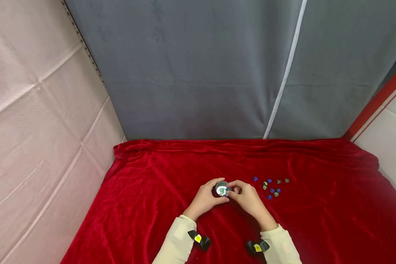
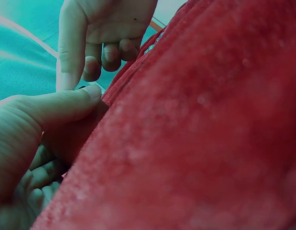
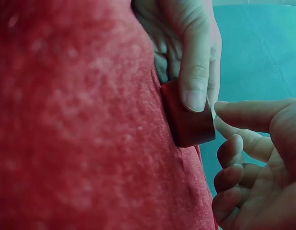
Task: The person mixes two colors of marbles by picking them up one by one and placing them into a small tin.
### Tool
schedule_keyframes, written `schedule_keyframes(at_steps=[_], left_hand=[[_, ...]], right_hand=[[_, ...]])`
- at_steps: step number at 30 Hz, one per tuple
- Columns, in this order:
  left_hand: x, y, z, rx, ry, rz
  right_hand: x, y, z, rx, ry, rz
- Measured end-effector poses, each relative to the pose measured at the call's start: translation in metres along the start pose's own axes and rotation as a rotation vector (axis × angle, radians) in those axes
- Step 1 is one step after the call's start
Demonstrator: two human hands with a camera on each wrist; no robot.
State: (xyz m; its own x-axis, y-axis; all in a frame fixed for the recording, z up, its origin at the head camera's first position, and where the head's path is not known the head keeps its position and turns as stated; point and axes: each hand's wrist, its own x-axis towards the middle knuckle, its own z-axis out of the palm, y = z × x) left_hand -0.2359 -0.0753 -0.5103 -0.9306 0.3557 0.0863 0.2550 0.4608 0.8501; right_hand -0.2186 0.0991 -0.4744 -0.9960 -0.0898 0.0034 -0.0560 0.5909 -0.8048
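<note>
Here, left hand (image 1: 202, 198) grips a cup (image 3: 184, 125), right hand (image 1: 249, 201) narrowly parted over it.

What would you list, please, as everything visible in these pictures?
Cloth: 1, red, underneath
Container: 1, dark reddish outside, on cloth
Marbles inside: count unclear, greenish and blue, in container
Blue marbles: 5, blue, on cloth, right of container
Greenish marbles: 5, greenish, among them
Curtain: 1, grey, behind
White strip: 1, white, on curtain
Perforated strip: 1, brownish, curtain's left edge
Sheet: 1, pale, left
Wall: 1, whitish, right
Band: 1, red, right
Wrist devices: 2, black-and-yellow, at sleeves
Sleeves: 2, cream, forearms
Left grip: 1, bare, around container
Right grip: 1, bare, container's mouth
</note>
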Motion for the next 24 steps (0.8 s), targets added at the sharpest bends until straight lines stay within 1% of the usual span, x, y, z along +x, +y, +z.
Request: schedule_keyframes(at_steps=[4,13,19,24], left_hand=[[-0.001,0.0,0.0,0.001,-0.002,-0.005],[0.0,0.0,0.0,0.016,-0.008,-0.029],[0.0,-0.001,0.0,0.016,-0.005,-0.037],[0.0,0.0,0.0,0.019,0.002,-0.033]], right_hand=[[0.001,0.002,-0.006,-0.008,0.016,-0.002],[0.003,0.012,-0.033,-0.004,0.055,0.036],[0.001,0.019,-0.053,0.027,0.099,0.037],[-0.001,0.024,-0.066,0.065,0.107,0.06]])
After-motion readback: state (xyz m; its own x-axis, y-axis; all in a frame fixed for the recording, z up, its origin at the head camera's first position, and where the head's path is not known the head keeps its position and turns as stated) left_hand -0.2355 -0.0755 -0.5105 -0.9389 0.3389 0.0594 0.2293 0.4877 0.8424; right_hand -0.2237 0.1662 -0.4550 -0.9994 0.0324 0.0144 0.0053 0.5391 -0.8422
